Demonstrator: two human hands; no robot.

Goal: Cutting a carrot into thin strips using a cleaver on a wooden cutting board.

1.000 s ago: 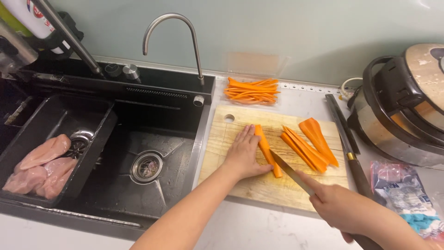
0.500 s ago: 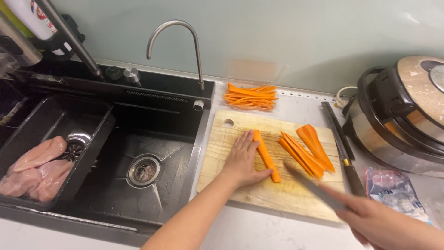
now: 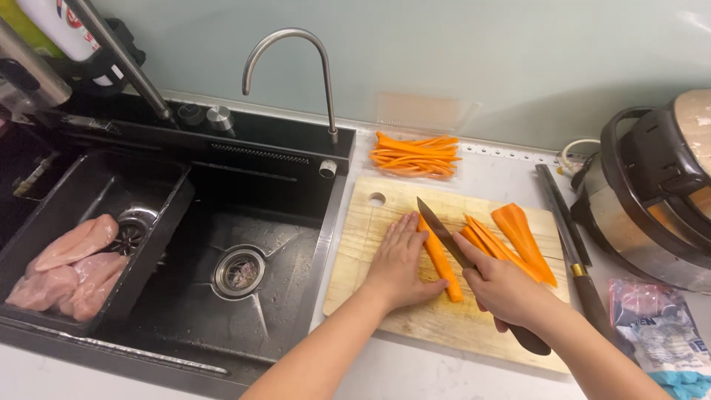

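Since the earlier frame the right hand (image 3: 503, 289) has brought the knife (image 3: 452, 238) up over the carrot strip (image 3: 441, 261), fingers wrapped round its handle. The left hand (image 3: 400, 259), fingers pressed together, flattens on the wooden cutting board (image 3: 370, 222) beside the strip. Left of them: black sink (image 3: 244, 222); pale worktop (image 3: 511, 167) beyond.

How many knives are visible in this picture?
2: one knife in the right hand, blade over the cutting board; a second knife lies on the counter right of the board.
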